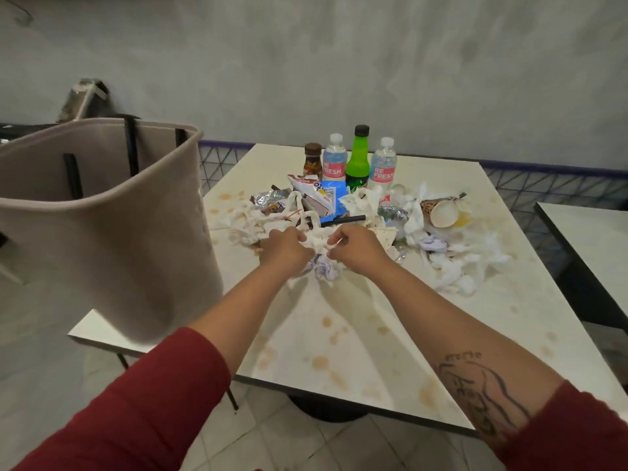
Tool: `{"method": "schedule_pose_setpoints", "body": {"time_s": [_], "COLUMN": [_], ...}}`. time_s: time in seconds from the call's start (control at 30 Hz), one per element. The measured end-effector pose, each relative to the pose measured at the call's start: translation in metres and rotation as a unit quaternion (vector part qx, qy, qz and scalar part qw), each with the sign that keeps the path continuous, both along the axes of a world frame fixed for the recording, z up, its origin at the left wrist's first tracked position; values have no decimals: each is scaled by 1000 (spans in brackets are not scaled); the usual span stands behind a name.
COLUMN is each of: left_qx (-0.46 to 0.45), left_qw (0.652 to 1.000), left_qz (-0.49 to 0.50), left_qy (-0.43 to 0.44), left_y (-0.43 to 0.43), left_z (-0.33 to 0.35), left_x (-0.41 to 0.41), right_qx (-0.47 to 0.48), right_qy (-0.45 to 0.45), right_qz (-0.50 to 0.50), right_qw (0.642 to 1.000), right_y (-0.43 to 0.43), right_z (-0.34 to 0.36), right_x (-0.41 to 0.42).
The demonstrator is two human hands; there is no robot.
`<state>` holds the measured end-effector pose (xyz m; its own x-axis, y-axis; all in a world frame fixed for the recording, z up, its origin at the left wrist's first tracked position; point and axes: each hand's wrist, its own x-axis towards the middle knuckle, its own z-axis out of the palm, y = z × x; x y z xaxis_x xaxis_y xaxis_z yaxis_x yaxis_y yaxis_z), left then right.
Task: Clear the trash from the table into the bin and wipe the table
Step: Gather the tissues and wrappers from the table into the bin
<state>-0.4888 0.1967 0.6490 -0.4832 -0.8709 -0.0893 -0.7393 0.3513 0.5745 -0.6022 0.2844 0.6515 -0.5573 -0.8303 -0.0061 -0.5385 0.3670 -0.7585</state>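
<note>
both hands on one crumpled tissue (314,241) over the stained bench (339,334): left hand (283,248) and right hand (356,249) each pinching it; bin (102,215) at left.

Left grip (285,248) and right grip (353,246) both pinch a white tissue wad (315,241), just in front of the green bottle (357,158). Paper cup (441,214) lies tipped to the bottle's right – beige bin (102,215) well to its left – table (339,334) stained.
</note>
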Motion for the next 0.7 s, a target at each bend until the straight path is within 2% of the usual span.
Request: {"method": "schedule_pose_setpoints", "body": {"time_s": [0.23, 0.47, 0.57, 0.7], "left_qx": [-11, -33, -38, -48], "left_qw": [999, 999, 997, 996], "left_qz": [26, 28, 31, 34], "left_qy": [-37, 26, 63, 71], "left_y": [-5, -5, -7, -10], "left_z": [-20, -34, -39, -41], "left_x": [-11, -17, -16, -14], "right_qx": [72, 107, 106, 111], "right_qy": [73, 145, 153, 140], "right_qz": [7, 22, 16, 12], "right_qw": [995, 983, 982, 984], "right_y": [-11, -19, -20, -21], "right_z": [-22, -34, -34, -31], "right_x": [-3, 4, 5, 4]}}
